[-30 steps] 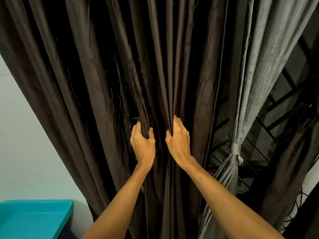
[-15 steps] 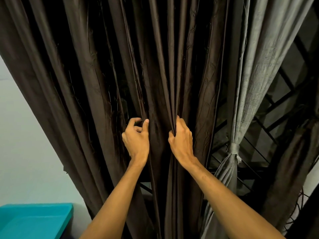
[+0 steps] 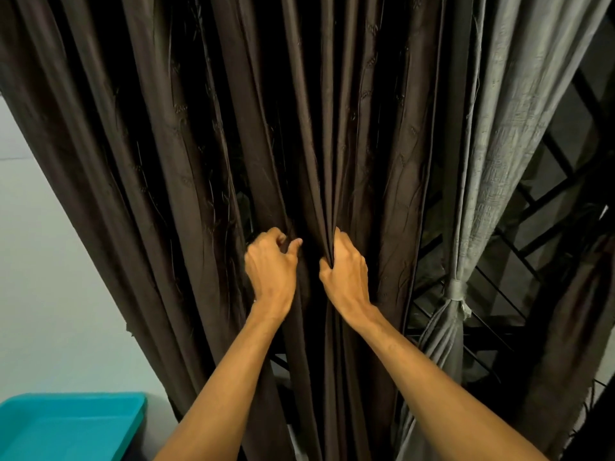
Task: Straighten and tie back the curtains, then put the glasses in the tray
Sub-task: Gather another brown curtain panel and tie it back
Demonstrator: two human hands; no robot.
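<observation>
The dark brown curtain [image 3: 173,154] hung loose across most of the view, and the grey curtain [image 3: 499,144] hung tied back to its right. A teal tray [image 3: 50,434] sat at lower left. The left hand [image 3: 271,271] and right hand [image 3: 346,277] each gripped brown pleats with curled fingers.

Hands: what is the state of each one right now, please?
Left hand: closed, gripping a fold of the brown curtain.
Right hand: closed, gripping gathered folds of the same curtain.
</observation>
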